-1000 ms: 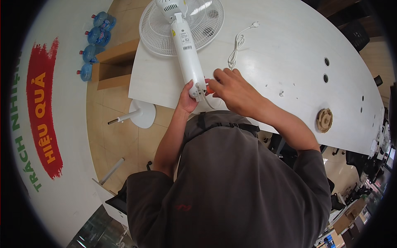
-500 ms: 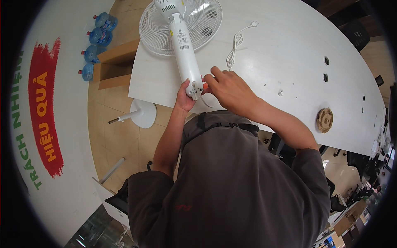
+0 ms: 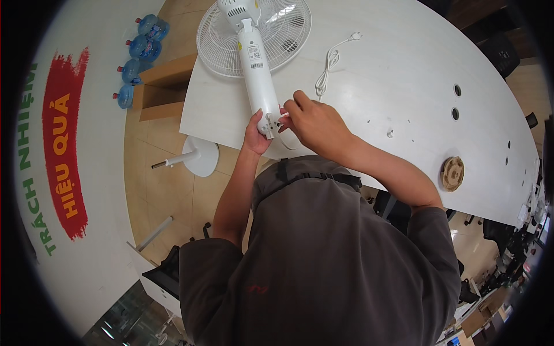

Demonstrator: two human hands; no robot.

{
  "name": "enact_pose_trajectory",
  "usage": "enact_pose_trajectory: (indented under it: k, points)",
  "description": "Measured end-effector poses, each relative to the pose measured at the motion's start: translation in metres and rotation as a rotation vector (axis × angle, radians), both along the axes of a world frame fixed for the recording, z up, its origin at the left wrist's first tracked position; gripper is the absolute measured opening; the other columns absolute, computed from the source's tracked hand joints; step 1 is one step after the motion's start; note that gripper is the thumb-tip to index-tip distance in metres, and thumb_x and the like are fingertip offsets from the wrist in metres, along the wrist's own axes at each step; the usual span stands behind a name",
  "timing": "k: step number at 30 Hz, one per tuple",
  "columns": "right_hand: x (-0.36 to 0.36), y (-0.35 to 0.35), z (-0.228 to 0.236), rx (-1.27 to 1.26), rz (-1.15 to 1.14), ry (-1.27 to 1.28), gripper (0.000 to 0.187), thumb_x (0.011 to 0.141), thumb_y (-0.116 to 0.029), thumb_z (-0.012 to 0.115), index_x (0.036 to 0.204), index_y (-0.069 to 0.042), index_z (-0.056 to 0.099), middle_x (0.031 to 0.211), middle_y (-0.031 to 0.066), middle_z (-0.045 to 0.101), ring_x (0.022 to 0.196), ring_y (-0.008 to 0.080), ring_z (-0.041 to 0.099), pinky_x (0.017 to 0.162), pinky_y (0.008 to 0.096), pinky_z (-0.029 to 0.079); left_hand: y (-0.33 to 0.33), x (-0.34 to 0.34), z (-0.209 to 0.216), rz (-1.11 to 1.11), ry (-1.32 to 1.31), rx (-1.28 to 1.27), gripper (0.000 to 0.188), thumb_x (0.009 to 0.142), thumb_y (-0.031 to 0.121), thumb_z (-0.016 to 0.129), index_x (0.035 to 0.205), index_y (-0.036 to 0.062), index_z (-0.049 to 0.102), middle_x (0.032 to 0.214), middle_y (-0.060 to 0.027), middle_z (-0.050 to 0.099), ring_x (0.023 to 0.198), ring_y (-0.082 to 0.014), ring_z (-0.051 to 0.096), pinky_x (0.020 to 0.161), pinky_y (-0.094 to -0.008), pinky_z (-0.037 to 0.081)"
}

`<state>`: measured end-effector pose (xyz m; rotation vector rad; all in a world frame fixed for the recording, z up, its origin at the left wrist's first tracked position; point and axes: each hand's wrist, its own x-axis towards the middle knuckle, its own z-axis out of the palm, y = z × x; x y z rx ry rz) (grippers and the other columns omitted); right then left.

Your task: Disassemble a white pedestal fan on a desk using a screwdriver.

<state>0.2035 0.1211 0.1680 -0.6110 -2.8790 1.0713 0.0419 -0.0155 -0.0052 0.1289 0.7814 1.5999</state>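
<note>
My left hand is closed around the lower end of the white fan, thumb laid along the upper side of its column and the palm against its left flank. My right hand is bent in from the other side, its fingertips drawn close against the same end, near the small fittings there. Whether those fingers pinch something or only touch the column I cannot tell, since the knuckles cover the spot.

So the end of the column sits between my two hands, close to the near edge of the table. From there the column runs away from me up to the motor housing, with the round wire grille lying beneath it on the tabletop.

A white cable curves out under my right hand, and beyond that hand a tied white power cord lies with its plug pointing away. Small loose bits are scattered to the right, well short of a brown round piece. On the floor to my left stands a white round base with its short pole, and farther off lies an open cardboard box.
</note>
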Motion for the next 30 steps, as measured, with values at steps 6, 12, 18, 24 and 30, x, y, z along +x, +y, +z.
enact_pose_trajectory:
  k: [6, 12, 18, 24, 30]
  points:
    - [0.006, 0.015, -0.004, 0.136, 0.438, 0.292, 0.029, 0.086, -0.019, 0.067, 0.107, -0.002, 0.057, 0.104, 0.0135, 0.052, 0.101, 0.0299, 0.053, 0.083, 0.0387, 0.043, -0.001, 0.002, -0.002, 0.081, -0.001, -0.124, 0.055, 0.096, 0.043, 0.046, 0.132, 0.0014, 0.048, 0.121, -0.0151, 0.060, 0.114, -0.0264, 0.059, 0.101, -0.0414, 0.048]
    - [0.003, 0.008, 0.005, 0.213, -0.045, 0.082, 0.034, 0.087, -0.029, 0.067, 0.105, -0.002, 0.057, 0.095, 0.0147, 0.054, 0.082, 0.0287, 0.062, 0.069, 0.0382, 0.048, 0.004, 0.007, 0.008, 0.103, 0.016, -0.099, 0.057, 0.095, 0.043, 0.051, 0.136, 0.0039, 0.044, 0.124, -0.0122, 0.059, 0.112, -0.0251, 0.059, 0.097, -0.0418, 0.049]
    - [0.003, 0.009, -0.006, 0.331, 0.124, 0.137, 0.036, 0.085, -0.025, 0.068, 0.112, -0.003, 0.055, 0.084, 0.0113, 0.054, 0.061, 0.0271, 0.062, 0.053, 0.0356, 0.049, 0.003, 0.006, 0.009, 0.053, 0.063, -0.092, 0.058, 0.095, 0.044, 0.047, 0.134, 0.0010, 0.046, 0.125, -0.0191, 0.059, 0.116, -0.0284, 0.058, 0.100, -0.0430, 0.047]
    - [0.000, 0.019, -0.015, 0.232, 0.293, 0.565, 0.024, 0.094, -0.027, 0.059, 0.103, -0.005, 0.056, 0.080, 0.0133, 0.053, 0.072, 0.0318, 0.063, 0.053, 0.0389, 0.049, 0.005, 0.006, 0.011, 0.047, 0.053, -0.128, 0.047, 0.094, 0.043, 0.054, 0.126, 0.0078, 0.052, 0.115, -0.0084, 0.062, 0.104, -0.0213, 0.061, 0.092, -0.0391, 0.050]
    - [-0.001, 0.013, 0.011, 0.209, 0.039, -0.169, 0.023, 0.091, -0.021, 0.060, 0.109, -0.008, 0.057, 0.090, 0.0128, 0.054, 0.081, 0.0293, 0.061, 0.057, 0.0372, 0.049, 0.005, 0.004, 0.002, 0.080, 0.006, -0.114, 0.054, 0.093, 0.041, 0.053, 0.132, 0.0037, 0.048, 0.123, -0.0134, 0.060, 0.113, -0.0254, 0.059, 0.100, -0.0461, 0.047]
